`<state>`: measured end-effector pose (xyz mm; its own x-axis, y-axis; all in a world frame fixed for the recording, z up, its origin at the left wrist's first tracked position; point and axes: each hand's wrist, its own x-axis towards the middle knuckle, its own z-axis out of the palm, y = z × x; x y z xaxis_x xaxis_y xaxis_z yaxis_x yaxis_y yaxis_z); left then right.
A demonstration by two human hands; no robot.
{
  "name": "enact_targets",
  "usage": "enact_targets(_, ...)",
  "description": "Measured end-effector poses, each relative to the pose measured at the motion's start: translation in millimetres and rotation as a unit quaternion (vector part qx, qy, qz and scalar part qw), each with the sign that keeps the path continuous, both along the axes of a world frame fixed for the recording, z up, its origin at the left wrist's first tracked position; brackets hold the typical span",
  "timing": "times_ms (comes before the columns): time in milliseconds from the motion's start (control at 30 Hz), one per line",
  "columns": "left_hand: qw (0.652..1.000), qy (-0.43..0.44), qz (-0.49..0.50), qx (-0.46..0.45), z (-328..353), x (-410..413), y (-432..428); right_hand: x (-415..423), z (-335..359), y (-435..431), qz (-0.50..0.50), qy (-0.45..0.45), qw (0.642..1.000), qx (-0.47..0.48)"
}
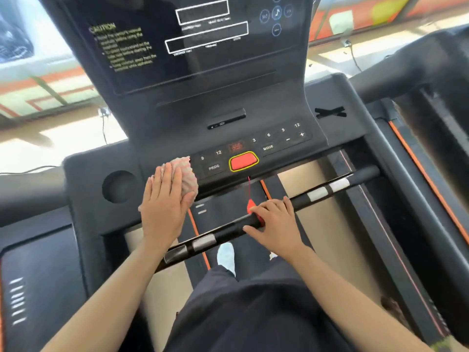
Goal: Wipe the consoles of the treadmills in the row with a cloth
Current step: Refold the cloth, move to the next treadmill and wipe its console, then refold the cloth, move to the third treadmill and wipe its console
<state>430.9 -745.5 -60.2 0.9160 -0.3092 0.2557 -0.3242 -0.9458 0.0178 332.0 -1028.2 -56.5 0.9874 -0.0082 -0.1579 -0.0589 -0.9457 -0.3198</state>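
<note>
1. Pressing a pink cloth (186, 171) onto the treadmill console (253, 102), the left hand (162, 207) lies flat, its grip relaxed, fingers straight and side by side.
2. The cloth sits bunched under those fingers at the left end of the button panel, just beside the PROG key (214, 167).
3. The right hand (274, 222) rests on the handlebar (330, 186), its grip curled over the bar and touching a red safety clip (253, 208).
4. A round cup holder (118, 186), dark inside, is sunk into the console just left of the left hand.
</note>
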Motion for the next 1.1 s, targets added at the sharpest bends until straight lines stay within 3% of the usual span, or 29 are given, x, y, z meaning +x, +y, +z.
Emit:
enact_targets(133,0.997,-0.055,-0.037,-0.041,-5.7,-21.3,29.3,-1.2,1.8,5.9,-0.014,0.003,1.0,-0.004)
enact_targets(267,0.985,-0.073,0.013,-0.154,5.0,-58.3,34.2,-12.8,3.3,14.3,-0.017,0.017,1.0,0.002)
enact_targets(400,0.977,0.033,-0.009,-0.212,30.2,-99.6,9.0,-37.3,16.1,17.9,-0.05,0.035,0.993,0.101)
enact_targets(500,0.948,0.129,-0.043,-0.288,50.1,-128.5,-27.4,-77.4,31.0,10.9,-0.084,0.056,0.972,0.212)
enact_targets(667,0.862,0.296,-0.133,-0.39,74.6,-194.2,-105.1,-177.2,52.0,-14.2,-0.219,0.094,0.873,0.426)
enact_targets(800,0.801,0.369,-0.219,-0.418,80.6,-270.6,-168.7,-272.9,60.7,-48.7,-0.323,0.036,0.753,0.572)
enact_targets(900,0.754,0.431,-0.276,-0.413,83.8,-330.3,-213.2,-345.1,65.7,-72.6,-0.371,-0.011,0.705,0.604)
enact_targets(1033,0.727,0.446,-0.356,-0.382,92.5,-404.8,-273.4,-433.1,76.2,-109.6,-0.422,-0.082,0.655,0.621)
enact_targets(1100,0.714,0.476,-0.349,-0.377,97.1,-434.4,-304.0,-471.4,81.4,-130.1,-0.453,-0.122,0.643,0.606)
